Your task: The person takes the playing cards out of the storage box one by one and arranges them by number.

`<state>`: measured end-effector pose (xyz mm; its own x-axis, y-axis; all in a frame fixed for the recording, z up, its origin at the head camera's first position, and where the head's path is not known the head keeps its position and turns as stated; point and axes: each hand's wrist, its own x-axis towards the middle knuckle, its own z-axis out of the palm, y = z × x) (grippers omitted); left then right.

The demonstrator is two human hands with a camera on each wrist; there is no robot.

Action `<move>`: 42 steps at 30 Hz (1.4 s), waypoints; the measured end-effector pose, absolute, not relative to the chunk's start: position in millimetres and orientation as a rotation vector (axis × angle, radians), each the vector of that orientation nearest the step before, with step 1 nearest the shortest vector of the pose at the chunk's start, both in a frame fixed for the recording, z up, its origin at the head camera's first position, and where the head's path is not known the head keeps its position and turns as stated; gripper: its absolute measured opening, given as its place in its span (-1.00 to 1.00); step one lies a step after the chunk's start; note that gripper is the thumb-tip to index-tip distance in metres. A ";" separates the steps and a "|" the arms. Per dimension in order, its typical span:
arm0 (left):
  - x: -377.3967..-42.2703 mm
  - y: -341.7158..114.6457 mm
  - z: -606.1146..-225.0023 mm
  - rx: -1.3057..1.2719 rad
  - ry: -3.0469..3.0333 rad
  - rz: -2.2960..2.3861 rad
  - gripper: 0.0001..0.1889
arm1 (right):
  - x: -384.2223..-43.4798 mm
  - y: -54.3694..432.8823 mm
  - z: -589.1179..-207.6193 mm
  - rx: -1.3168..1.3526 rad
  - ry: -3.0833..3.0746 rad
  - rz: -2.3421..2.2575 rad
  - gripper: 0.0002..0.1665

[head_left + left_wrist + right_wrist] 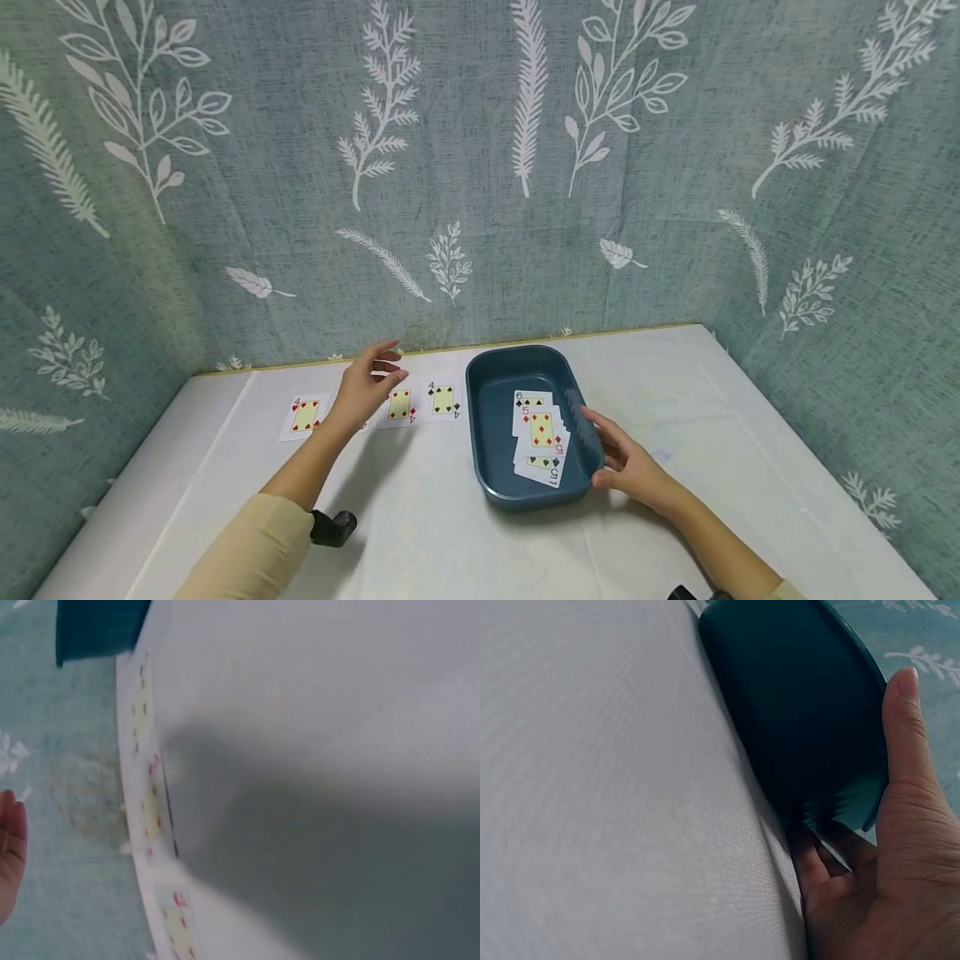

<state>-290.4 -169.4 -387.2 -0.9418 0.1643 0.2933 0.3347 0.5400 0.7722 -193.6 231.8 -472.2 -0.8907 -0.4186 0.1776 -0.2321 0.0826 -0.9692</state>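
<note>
1. From my distant seat I had the teal bin (491, 417) at five o'clock from the head view's centre, flat on the white table (420, 533); it held cards.
2. My right hand (630, 467) sat at the bin's four o'clock, half open; thumb and fingers spread against the outer wall, touching rather than visibly clasping it; I judged this steadied the bin against sliding.
3. My left hand (370, 387) hung above the card row, between nine and ten o'clock from the bin; its fingers were loosely bent, its thumb apart, with nothing seen between them; that posture, I judged, spared the cards any pressure.
4. The row ran toward nine o'clock from the bin, face up: four of spades (443, 400) nearest, then a diamonds card (400, 405), and a hearts card (305, 415) farthest; lying flat, their faces were probably easiest to read.
5. Inside, the five of diamonds (542, 430) topped an untidy pile; the six of spades (532, 398) poked out toward twelve o'clock; the walls, I thought, kept the heap contained.
</note>
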 end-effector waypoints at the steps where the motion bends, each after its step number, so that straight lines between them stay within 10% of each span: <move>1: -289.9 -167.0 -386.4 -0.436 -2.585 -1.366 -0.45 | -193.6 231.8 -472.1 -0.667 2.196 -1.924 0.10; 42: -280.9 -21.1 -390.4 -0.853 -2.929 -1.324 -0.14 | -194.5 231.7 -473.1 -0.665 2.200 -1.912 0.09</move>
